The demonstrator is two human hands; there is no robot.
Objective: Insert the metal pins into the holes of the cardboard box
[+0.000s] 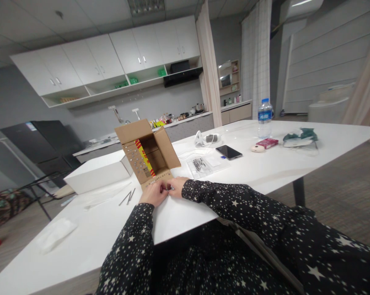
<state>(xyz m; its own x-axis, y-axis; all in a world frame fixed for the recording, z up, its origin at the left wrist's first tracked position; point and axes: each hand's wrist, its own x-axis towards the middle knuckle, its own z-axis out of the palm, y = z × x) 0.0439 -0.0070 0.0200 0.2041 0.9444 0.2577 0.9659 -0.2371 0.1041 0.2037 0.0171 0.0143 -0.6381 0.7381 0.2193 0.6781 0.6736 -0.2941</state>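
An opened cardboard box lies on the table in front of me, flaps spread, with red-and-yellow tape along one edge. Small, shiny round pieces dot its left flap, and a row of them runs along the near flap. At that near flap my left hand and my right hand meet, fingertips pinched together. A tiny silvery glint shows between the fingers; what it is I cannot make out. Two thin dark metal tools, perhaps tweezers, lie left of my left hand.
A white box stands left of the cardboard box. To the right lie a clear plastic bag, a phone, a white corded device, a pink pack and a water bottle. Crumpled white plastic is at the left edge.
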